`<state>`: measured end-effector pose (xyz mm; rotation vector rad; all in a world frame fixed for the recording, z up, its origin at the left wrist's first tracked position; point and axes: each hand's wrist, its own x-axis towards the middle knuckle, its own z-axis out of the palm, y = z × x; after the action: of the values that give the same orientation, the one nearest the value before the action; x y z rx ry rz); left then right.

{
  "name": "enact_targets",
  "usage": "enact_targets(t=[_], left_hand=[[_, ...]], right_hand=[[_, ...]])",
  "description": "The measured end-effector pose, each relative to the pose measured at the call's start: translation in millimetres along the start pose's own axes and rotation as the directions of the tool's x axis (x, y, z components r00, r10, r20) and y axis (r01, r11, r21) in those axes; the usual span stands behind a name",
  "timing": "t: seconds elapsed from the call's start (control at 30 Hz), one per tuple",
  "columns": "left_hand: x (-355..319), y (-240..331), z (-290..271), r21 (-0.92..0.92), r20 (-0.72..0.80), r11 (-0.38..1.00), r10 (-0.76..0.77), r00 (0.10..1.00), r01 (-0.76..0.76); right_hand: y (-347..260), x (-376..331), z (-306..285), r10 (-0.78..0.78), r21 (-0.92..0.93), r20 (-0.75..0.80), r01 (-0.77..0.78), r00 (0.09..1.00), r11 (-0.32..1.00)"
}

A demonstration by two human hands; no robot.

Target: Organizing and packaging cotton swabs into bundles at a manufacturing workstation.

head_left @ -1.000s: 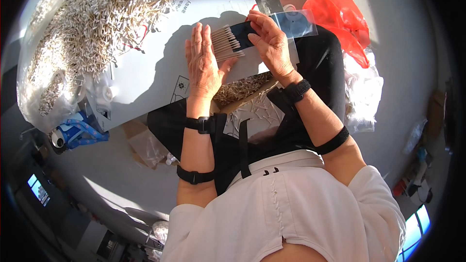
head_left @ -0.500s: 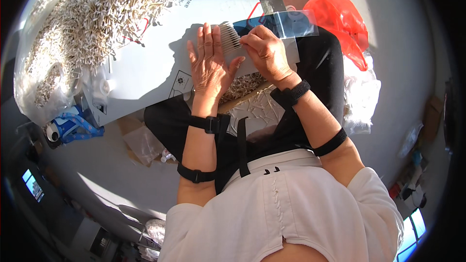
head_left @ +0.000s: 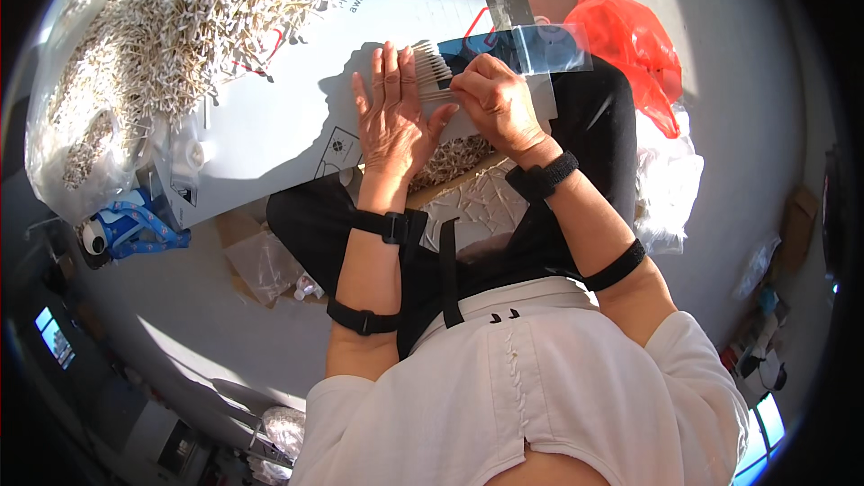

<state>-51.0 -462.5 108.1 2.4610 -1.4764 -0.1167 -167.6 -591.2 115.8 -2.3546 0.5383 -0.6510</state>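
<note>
A fanned row of cotton swabs [head_left: 432, 70] lies on the grey board, white tips pointing right. My left hand [head_left: 394, 121] rests flat beside it, fingers stretched out, the fingertips and side touching the left end of the row. At the tips' lower right, my right hand [head_left: 497, 103] is closed in a pinch; what lies between its thumb and fingers is hidden. Behind that hand, a blue-tinted clear plastic bag [head_left: 497, 43] lies at the swab tips, its transparent flap [head_left: 567, 47] reaching past the board's right edge.
A large heap of loose cotton swabs [head_left: 171, 45] spills from a clear bag at the left of the board [head_left: 270, 139]. A box of swabs [head_left: 463, 157] sits below, between my legs. A red plastic bag [head_left: 630, 45] and white bags [head_left: 666, 180] are at right.
The plastic bag's edge shows nearer the lower swab tips. My right hand has shifted slightly and stays pinched; my left hand remains flat by the row.
</note>
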Motion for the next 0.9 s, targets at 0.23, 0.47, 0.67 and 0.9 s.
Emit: enact_targets(t=[0.23,0.47,0.67,0.9], left_hand=[[1.0,-0.1,2.5,0.04,-0.005,0.999,-0.002,1.0,0.002],[1.2,1.6,0.1,0.021,0.007,1.0,-0.017,1.0,0.016],[-0.6,-1.0,3.5,0.016,-0.03,1.0,-0.012,0.999,0.012],[0.2,0.6,3.3,0.017,-0.05,1.0,0.007,0.999,-0.006]], right_hand=[[-1.9,9.9,3.4,0.062,0.043,-0.079,-0.058,0.995,0.997],[1.4,3.3,3.2,0.043,0.023,-0.029,-0.042,0.999,0.999],[-3.2,12.1,4.7,0.112,0.078,-0.056,-0.108,0.992,0.991],[1.6,17.1,10.5,0.084,0.04,-0.066,-0.081,0.994,0.996]])
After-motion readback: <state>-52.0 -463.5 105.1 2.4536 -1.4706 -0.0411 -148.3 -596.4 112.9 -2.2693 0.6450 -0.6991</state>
